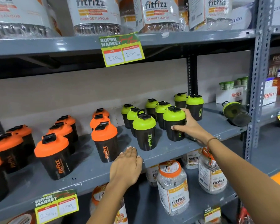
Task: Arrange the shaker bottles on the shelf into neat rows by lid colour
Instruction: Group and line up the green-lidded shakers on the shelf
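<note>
The right hand (187,126) grips a green-lidded shaker bottle (174,123) standing on the grey shelf (162,152) among other green-lidded ones. The left hand (126,167) lies open and flat on the shelf edge, near an orange-lidded shaker bottle (104,141).

Orange group: black plastic shaker bottles with orange domed lids (104,141) and black flip caps, upright, in rows running front to back on the left half of the grey metal shelf (160,152).
Green group: black plastic shaker bottles with lime-green lids (144,131), upright, in rows right of the orange ones.
Gripped one: front green-lidded bottle (174,122), upright near the shelf edge.
Stray: green-lidded bottle lying on its side (237,114), far right.
</note>
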Available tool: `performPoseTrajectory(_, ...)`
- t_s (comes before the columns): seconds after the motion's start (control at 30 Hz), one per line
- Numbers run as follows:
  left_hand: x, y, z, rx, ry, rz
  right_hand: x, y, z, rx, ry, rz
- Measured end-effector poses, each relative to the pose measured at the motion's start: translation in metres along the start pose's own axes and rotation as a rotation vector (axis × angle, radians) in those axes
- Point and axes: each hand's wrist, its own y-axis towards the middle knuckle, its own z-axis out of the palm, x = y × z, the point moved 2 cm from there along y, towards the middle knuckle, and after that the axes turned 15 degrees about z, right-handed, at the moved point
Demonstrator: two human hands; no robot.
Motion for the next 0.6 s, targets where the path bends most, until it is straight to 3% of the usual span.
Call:
performPoseTrajectory(0.17,-0.011,0.008,-0.001,0.003,0.002,-0.146,-0.006,0.008,-0.017,0.143,-0.02,-0.031)
performPoseTrajectory(0.3,-0.018,0.023,0.002,0.048,-0.013,-0.222,0.002,0.026,-0.061,-0.092,-0.044,-0.138)
performPoseTrajectory(0.43,-0.02,0.028,0.007,0.04,0.036,-0.227,0.006,0.053,-0.122,-0.444,-0.551,-0.245)
performPoseTrajectory(0.53,-0.021,0.026,0.008,0.035,0.051,-0.215,0.004,0.07,-0.166,-0.555,-0.909,-0.021)
performPoseTrajectory(0.6,-0.02,0.026,0.011,0.033,0.055,-0.223,-0.001,0.08,-0.189,-0.533,-1.092,0.193)
